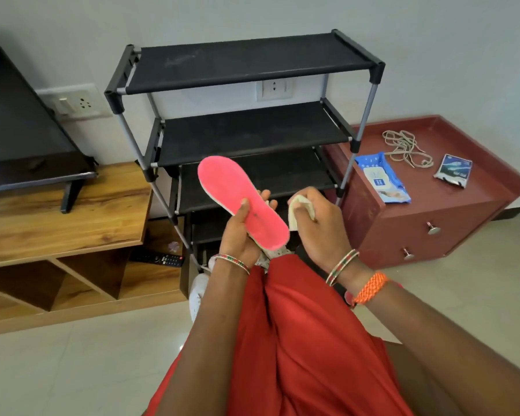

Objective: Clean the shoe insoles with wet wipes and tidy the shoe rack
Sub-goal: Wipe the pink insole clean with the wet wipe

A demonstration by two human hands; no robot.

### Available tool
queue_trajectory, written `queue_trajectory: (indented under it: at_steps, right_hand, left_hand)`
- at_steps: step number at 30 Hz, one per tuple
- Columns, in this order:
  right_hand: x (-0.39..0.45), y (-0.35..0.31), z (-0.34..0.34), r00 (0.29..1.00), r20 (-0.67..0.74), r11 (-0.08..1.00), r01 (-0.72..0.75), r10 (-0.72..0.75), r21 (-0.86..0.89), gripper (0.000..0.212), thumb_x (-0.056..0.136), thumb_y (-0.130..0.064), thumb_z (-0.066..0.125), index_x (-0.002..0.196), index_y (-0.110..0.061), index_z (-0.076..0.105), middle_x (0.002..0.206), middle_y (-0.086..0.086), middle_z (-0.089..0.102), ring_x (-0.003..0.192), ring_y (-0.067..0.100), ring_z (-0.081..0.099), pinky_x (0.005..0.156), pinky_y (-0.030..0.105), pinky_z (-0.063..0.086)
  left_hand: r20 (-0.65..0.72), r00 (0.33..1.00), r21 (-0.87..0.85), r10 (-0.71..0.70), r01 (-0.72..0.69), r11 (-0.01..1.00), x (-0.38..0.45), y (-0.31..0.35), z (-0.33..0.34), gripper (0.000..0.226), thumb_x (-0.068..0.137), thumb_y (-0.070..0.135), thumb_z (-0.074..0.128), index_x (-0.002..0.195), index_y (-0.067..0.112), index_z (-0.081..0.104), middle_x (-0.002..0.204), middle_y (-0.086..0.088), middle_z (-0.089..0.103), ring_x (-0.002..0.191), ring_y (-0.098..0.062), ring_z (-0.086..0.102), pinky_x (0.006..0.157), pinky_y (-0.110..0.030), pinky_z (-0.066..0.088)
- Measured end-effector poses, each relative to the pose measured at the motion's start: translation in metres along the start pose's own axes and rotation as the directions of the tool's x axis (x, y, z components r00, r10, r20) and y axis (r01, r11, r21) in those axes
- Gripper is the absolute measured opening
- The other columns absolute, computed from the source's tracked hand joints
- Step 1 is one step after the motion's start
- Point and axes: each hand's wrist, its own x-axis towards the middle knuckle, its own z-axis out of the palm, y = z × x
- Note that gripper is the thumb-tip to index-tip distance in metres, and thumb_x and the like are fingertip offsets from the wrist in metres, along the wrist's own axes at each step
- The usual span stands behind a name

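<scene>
A pink insole (231,193) is held up in front of the black shoe rack (252,60), its pink face toward me. My left hand (240,232) grips it near the heel, thumb on top and fingers underneath. My right hand (318,223) is just right of the insole's heel and holds a crumpled pale wet wipe (296,211), which is close to the insole's edge. The rack's shelves that I can see carry no shoes.
A blue wet-wipes pack (383,178), a tangle of beige laces (406,147) and a small sachet (454,170) lie on the maroon drawer chest (418,223) at right. A wooden TV stand (66,205) with a TV and a remote (159,259) is at left. A white shoe (197,291) shows beside my leg.
</scene>
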Motion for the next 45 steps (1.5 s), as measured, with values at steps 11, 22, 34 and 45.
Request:
queue_trajectory:
  at_steps: [11, 22, 34, 45]
  right_hand:
    - [0.047, 0.108, -0.019, 0.887, -0.226, 0.898, -0.43, 0.402, -0.091, 0.027, 0.073, -0.022, 0.064, 0.057, -0.016, 0.044, 0.053, -0.003, 0.048, 0.054, 0.02, 0.047, 0.051, 0.032, 0.036]
    - [-0.069, 0.317, -0.048, 0.242, -0.659, 0.447, -0.88, 0.712, 0.159, 0.02, 0.079, -0.021, 0.057, 0.085, -0.003, 0.063, 0.082, 0.02, 0.066, 0.077, 0.035, 0.06, 0.059, 0.03, 0.033]
    - [-0.124, 0.456, -0.013, -0.359, -0.322, -0.028, -0.704, 0.876, 0.71, 0.018, 0.082, -0.012, 0.065, 0.097, -0.003, 0.067, 0.093, 0.014, 0.067, 0.097, 0.031, 0.062, 0.084, 0.034, 0.046]
    - [-0.15, 0.542, 0.017, -0.358, -0.11, -0.191, -0.705, 0.927, 0.683, 0.017, 0.077, -0.011, 0.067, 0.063, -0.016, 0.058, 0.059, 0.001, 0.053, 0.053, 0.016, 0.044, 0.051, 0.024, 0.034]
  left_hand:
    - [0.131, 0.931, 0.503, -0.341, 0.234, 0.832, 0.101, -0.073, 0.038, 0.012, 0.097, 0.02, 0.046, 0.101, 0.018, 0.057, 0.085, 0.0, 0.066, 0.077, -0.013, 0.06, 0.072, -0.03, 0.05]
    - [-0.047, 0.812, 0.913, -0.582, 0.271, 0.304, 0.161, -0.249, 0.021, 0.037, 0.09, -0.007, 0.048, 0.124, 0.008, 0.048, 0.089, 0.002, 0.055, 0.068, 0.0, 0.05, 0.062, -0.021, 0.041]
    - [-0.04, 0.684, 0.984, -0.728, -0.101, -0.148, 0.227, -0.333, -0.041, 0.037, 0.087, 0.004, 0.057, 0.122, 0.015, 0.056, 0.091, -0.003, 0.064, 0.087, -0.015, 0.057, 0.065, -0.013, 0.041]
    - [-0.043, 0.721, 0.979, -0.692, -0.108, -0.174, 0.278, -0.39, -0.084, 0.042, 0.09, 0.008, 0.057, 0.13, 0.017, 0.05, 0.101, -0.002, 0.056, 0.091, -0.01, 0.05, 0.055, 0.003, 0.034]
